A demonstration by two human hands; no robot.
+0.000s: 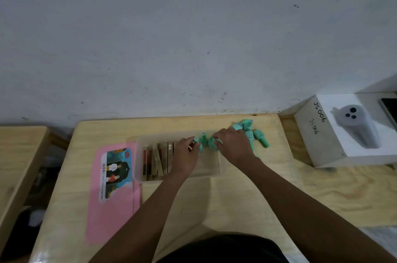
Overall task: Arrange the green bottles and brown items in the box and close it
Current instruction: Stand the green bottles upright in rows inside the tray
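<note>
Left hand [186,156]: I see it reaching over the box from the near side, fingers and thumb curled round the left bottle [196,139] at the far wall
Right hand [234,147]: it comes in from the right, fingers bent down and pinching the right bottle [211,144]; my feed is blurred here, so I cannot make out the exact hold
Box [214,173]: clear plastic, open, lying crosswise on the table [214,202], near its far edge
Brown items [158,160]: flat brown and gold pieces standing on edge in a row, filling the box's left part, just left of my view of the left hand
Middle bottle [203,137]: green, upright, between the two held bottles, close to both
Loose green bottles [250,132]: a small heap on the table outside the box, just beyond and to the right of the right hand, some lying on their sides
Lid [111,202]: pink, flat on the table, touching the box's left wall, with a printed label [117,168] on its far half
White carton [335,133]: right of the table, well apart from the box, marked JS006 by hand, with a pale device pictured on top
</note>
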